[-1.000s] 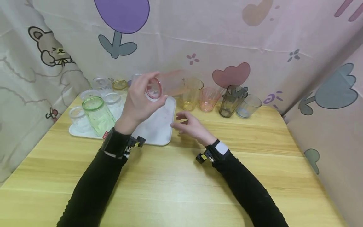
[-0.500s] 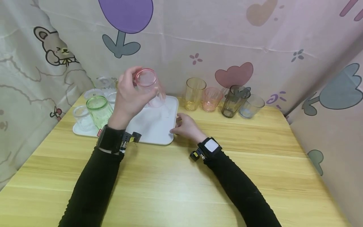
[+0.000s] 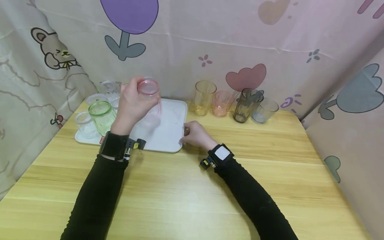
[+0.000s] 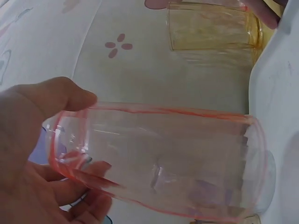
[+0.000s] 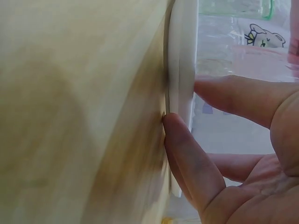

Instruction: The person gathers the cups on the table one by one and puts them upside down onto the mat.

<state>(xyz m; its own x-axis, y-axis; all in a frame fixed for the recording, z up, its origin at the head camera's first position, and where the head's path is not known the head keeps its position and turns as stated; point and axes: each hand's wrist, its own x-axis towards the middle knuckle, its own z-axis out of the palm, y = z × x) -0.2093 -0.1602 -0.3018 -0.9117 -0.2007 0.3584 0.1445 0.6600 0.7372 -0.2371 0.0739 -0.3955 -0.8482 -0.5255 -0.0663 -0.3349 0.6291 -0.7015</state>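
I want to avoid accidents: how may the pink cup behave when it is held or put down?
The pink cup looks thin, clear and smooth, so probably light and a little slippery in the left hand. Tall and narrow, it may tip easily on the tray.

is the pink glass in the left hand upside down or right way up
Upside down: the pink glass shows its closed base on top, with its mouth toward the white tray.

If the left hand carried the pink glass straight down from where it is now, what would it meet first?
Most likely the bare white tray. The left hand holds the pink glass over the tray's open middle, to the right of the green glass. Its height above the tray is unclear.
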